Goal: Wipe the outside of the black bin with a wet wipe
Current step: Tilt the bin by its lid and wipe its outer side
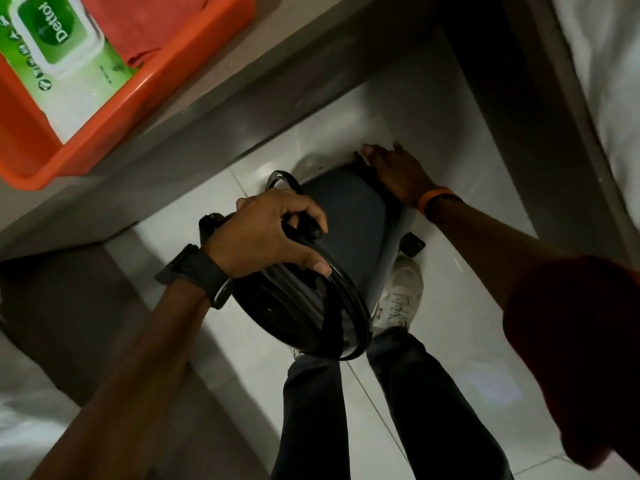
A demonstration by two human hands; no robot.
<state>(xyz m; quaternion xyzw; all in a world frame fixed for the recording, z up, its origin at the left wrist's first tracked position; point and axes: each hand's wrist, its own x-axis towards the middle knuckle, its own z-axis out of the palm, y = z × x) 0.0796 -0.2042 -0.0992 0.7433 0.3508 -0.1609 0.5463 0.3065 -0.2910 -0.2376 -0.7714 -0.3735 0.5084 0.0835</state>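
At the centre of the frame, a black bin is tilted over a white tiled floor, the left hand gripping its rim and the right hand spread flat on its far side near the base. In the upper left, an orange tray on a grey ledge holds a green pack of wet wipes. A white shoe shows just below the bin.

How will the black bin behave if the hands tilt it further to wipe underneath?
The black bin looks like light, stiff plastic, so the left hand at its rim probably steadies it alone. Already tilted on glossy floor tiles, its base may slide. The right hand low on its side should check that.
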